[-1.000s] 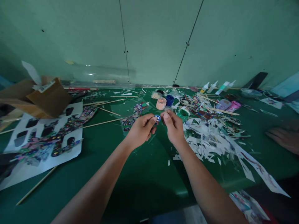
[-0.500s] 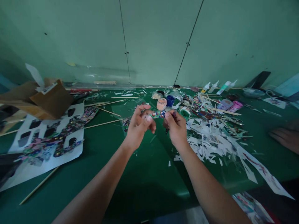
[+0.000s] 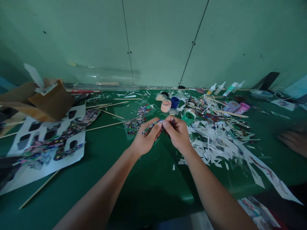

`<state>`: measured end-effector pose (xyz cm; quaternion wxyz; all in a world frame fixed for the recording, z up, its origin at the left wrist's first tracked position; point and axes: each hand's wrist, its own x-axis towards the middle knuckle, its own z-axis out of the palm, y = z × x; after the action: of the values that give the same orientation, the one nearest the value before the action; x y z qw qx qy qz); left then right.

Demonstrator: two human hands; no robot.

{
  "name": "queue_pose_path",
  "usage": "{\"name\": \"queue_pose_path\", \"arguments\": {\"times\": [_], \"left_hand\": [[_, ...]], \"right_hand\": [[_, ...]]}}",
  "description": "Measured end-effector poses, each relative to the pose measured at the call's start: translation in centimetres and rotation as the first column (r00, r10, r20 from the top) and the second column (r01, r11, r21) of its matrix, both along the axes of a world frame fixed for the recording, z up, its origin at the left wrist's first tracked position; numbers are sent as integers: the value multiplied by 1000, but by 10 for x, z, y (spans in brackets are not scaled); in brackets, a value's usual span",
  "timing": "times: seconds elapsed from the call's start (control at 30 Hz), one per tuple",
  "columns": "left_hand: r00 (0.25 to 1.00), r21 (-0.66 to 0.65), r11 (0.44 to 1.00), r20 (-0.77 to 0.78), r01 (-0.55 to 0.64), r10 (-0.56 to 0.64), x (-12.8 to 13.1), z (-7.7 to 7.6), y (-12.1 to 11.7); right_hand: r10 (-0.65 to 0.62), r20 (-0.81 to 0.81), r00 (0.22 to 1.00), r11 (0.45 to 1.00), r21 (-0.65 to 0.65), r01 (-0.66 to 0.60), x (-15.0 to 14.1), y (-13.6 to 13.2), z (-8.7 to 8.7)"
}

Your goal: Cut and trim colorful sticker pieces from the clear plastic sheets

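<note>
A small colourful patterned strip (image 3: 151, 127) is held between my two hands above the green table. My left hand (image 3: 145, 140) is closed on it, with the strip lying along the forefinger under the thumb. Thumb and finger of my right hand (image 3: 178, 132) pinch its other end, touching the left fingertips. Something small and dark (image 3: 173, 121) shows at the right fingers; I cannot make out what it is. Just beyond my left hand lie patterned cut-out pieces (image 3: 135, 124). An open green paint pot (image 3: 188, 117) stands past my right hand.
White paper scraps (image 3: 216, 143) are heaped at right, beside scissors and brushes. Peach (image 3: 166, 105) and blue (image 3: 175, 102) pots stand behind. At left are a cardboard box (image 3: 51, 100), a printed sheet (image 3: 72, 161) and thin sticks (image 3: 39, 190). Another person's hand (image 3: 292, 140) rests at far right.
My hands have come together and slightly lower. My left fingers, spread before, have closed on the strip. The cut-out pieces and green pot behind are now less covered.
</note>
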<state>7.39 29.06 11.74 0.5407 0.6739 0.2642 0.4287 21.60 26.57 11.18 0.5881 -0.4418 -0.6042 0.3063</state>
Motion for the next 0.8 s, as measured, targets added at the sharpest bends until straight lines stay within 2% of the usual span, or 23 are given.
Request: {"name": "queue_pose_path", "arguments": {"times": [0.1,0.2,0.33,0.43,0.63,0.8], "left_hand": [[999,15,1000,-47,14,-13,0,1,1],[997,-125,992,66,-20,28,3,4,0],[971,-311,950,218,-23,95,8,8,-1],[963,-322,946,239,-46,128,9,10,-2],[954,-365,924,223,-109,201,12,9,-2],[944,-386,921,286,-45,166,12,5,-1]], "right_hand": [[-3,58,998,999,46,0,0,-3,2],[-45,117,992,994,101,33,2,-5,2],[-119,325,938,987,141,76,4,-8,2],[-114,434,894,986,161,48,4,-8,3],[-138,513,847,975,220,26,2,-7,2],[-183,547,817,963,268,37,0,-5,1]]}}
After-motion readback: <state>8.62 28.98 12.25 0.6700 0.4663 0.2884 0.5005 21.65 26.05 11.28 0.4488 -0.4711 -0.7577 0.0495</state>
